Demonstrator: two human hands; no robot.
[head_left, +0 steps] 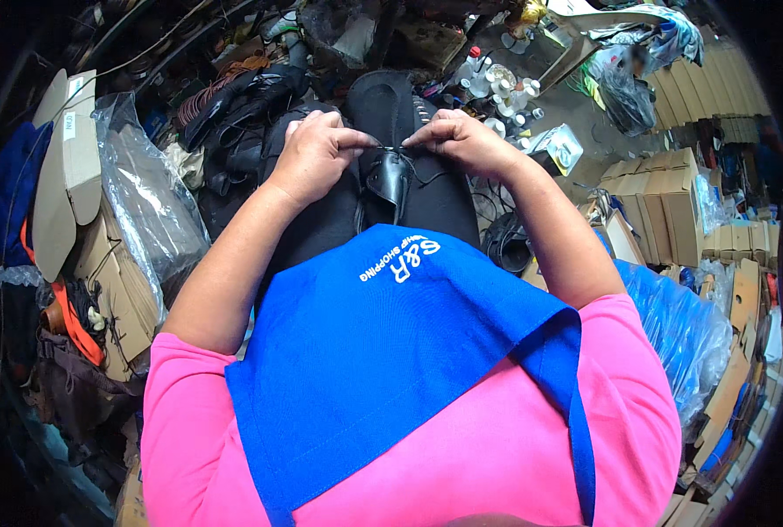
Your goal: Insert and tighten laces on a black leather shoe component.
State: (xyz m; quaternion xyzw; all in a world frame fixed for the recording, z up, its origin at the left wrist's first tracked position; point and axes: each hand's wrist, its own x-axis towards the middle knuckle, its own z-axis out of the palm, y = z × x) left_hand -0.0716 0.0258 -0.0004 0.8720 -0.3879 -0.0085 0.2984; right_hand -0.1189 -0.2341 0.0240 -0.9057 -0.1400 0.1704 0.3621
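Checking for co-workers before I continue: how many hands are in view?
2: the left hand left of the shiny black piece, the right hand to its right, both with fingertips near its upper end. No other hand shows.

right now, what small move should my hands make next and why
Perhaps ease both hands slightly apart to snug the thin dark cord: the left hand and right hand seem to pinch it from opposite sides, above the shiny black piece, with fingertips close together.
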